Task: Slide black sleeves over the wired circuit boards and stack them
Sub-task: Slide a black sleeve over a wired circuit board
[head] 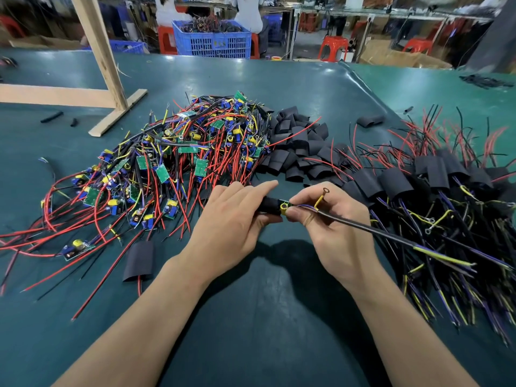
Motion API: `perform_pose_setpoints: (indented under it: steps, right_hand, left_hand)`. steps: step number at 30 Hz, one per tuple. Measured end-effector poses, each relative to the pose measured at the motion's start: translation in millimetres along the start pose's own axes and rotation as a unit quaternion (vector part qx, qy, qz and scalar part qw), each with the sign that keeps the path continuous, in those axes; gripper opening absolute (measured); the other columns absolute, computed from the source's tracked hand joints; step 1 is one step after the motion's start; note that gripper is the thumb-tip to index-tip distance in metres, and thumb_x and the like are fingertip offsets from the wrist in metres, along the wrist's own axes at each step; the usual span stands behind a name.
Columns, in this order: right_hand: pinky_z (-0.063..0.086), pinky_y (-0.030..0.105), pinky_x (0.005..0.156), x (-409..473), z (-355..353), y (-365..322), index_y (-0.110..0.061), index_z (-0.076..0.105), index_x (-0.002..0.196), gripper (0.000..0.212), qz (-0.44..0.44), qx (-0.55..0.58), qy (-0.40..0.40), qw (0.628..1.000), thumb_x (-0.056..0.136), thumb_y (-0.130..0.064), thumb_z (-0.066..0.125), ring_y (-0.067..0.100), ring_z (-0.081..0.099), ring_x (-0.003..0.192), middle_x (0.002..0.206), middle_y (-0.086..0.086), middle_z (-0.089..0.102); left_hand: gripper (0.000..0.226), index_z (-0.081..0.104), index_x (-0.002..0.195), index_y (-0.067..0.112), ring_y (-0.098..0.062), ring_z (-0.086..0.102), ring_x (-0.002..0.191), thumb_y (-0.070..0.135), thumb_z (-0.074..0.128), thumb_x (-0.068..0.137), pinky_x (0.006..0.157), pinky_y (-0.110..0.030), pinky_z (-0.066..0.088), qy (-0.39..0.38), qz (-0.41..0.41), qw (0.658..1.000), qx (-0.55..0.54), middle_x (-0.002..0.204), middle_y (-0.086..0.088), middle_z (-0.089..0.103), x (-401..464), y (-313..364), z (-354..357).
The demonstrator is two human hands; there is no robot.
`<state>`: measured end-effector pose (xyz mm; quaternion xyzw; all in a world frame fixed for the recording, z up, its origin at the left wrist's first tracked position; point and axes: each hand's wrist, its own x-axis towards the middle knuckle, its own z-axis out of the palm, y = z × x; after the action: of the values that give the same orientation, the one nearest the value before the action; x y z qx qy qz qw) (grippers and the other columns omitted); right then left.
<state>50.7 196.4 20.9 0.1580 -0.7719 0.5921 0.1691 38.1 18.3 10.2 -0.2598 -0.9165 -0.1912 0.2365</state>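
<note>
My left hand grips a black sleeve at table centre. My right hand pinches a wired circuit board by its wire end; its yellow part shows at the sleeve's mouth and most of the board is hidden inside. A black cable runs right from the board. A pile of bare wired boards lies to the left, a heap of empty black sleeves behind my hands, and a stack of sleeved boards to the right.
One sleeved board lies alone near my left forearm. A wooden frame stands on the green table at the back left. Blue crates and red stools stand beyond the table's far edge.
</note>
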Motion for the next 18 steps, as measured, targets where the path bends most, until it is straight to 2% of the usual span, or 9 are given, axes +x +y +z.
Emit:
perform_pose_setpoints:
  steps: [3,5,7,9,11,14,16,18]
  right_hand:
    - [0.048,0.020,0.068,0.3,0.8,-2.7,-0.024,0.067,0.080,0.023,-0.007,0.007,-0.013,1.000,0.078,-0.003,0.077,0.014,0.061,0.070,0.080,-0.006,0.068]
    - [0.046,0.014,0.072,-0.1,3.1,-3.4,-0.024,0.067,0.080,0.028,0.001,0.014,-0.035,0.999,0.077,0.001,0.077,0.006,0.061,0.072,0.081,-0.009,0.069]
    - [0.050,0.017,0.078,-0.9,4.3,-4.3,-0.021,0.067,0.080,0.030,0.014,0.043,-0.044,0.998,0.076,0.007,0.076,0.007,0.067,0.080,0.087,-0.008,0.072]
    - [0.054,0.024,0.079,-0.9,4.1,-3.4,-0.019,0.068,0.080,0.028,0.019,0.055,-0.038,0.998,0.076,0.008,0.075,0.016,0.069,0.083,0.089,-0.002,0.073]
    - [0.054,0.025,0.078,-1.2,4.3,-3.4,-0.019,0.069,0.080,0.025,0.010,0.050,-0.031,0.998,0.076,0.005,0.076,0.020,0.068,0.081,0.086,0.001,0.073]
    - [0.052,0.019,0.076,-2.3,5.3,-3.9,-0.015,0.071,0.081,0.021,-0.010,0.062,-0.037,0.997,0.074,0.004,0.077,0.013,0.069,0.080,0.085,-0.001,0.073]
    - [0.050,0.016,0.071,-1.7,5.3,-3.9,-0.017,0.072,0.078,0.021,0.003,0.059,-0.029,0.998,0.074,0.002,0.078,0.013,0.067,0.073,0.079,-0.001,0.072]
    - [0.053,0.021,0.067,0.5,4.4,-4.2,-0.023,0.072,0.074,0.026,0.047,0.062,-0.019,0.997,0.075,0.003,0.079,0.019,0.068,0.067,0.073,0.002,0.072]
  left_hand:
    - [0.054,0.050,0.138,0.002,-0.026,0.048,0.090,0.017,0.055,0.087,0.078,-0.036,0.035,-0.004,-0.014,1.000,0.010,0.102,-0.006,0.063,-1.3,-0.4,2.1]
    - [0.058,0.050,0.139,0.001,-0.029,0.051,0.090,0.008,0.058,0.081,0.079,-0.035,0.034,0.001,-0.026,1.000,0.015,0.102,-0.008,0.062,-0.9,-1.3,2.2]
    - [0.059,0.050,0.139,0.001,-0.033,0.054,0.090,0.007,0.058,0.080,0.078,-0.038,0.036,0.001,-0.035,0.999,0.020,0.101,-0.009,0.062,-0.4,-0.8,1.9]
    - [0.058,0.049,0.140,0.001,-0.033,0.056,0.090,0.012,0.057,0.083,0.077,-0.040,0.038,0.002,-0.039,0.999,0.031,0.100,-0.008,0.063,-0.3,0.3,2.3]
    - [0.058,0.048,0.140,0.000,-0.032,0.055,0.089,0.015,0.057,0.085,0.077,-0.038,0.035,0.001,-0.044,0.999,0.032,0.097,-0.007,0.063,-0.6,1.7,3.7]
    - [0.057,0.049,0.138,-0.003,-0.032,0.056,0.085,0.012,0.056,0.083,0.076,-0.034,0.029,-0.002,-0.042,0.999,0.025,0.092,-0.008,0.062,-0.9,1.6,4.4]
    - [0.058,0.050,0.138,-0.003,-0.032,0.055,0.085,0.011,0.057,0.083,0.075,-0.034,0.030,-0.001,-0.033,0.999,0.022,0.092,-0.009,0.061,-0.6,1.1,3.7]
    - [0.057,0.049,0.139,-0.002,-0.032,0.054,0.085,0.012,0.056,0.084,0.075,-0.037,0.035,0.003,-0.019,1.000,0.021,0.093,-0.009,0.060,-0.3,2.1,2.2]
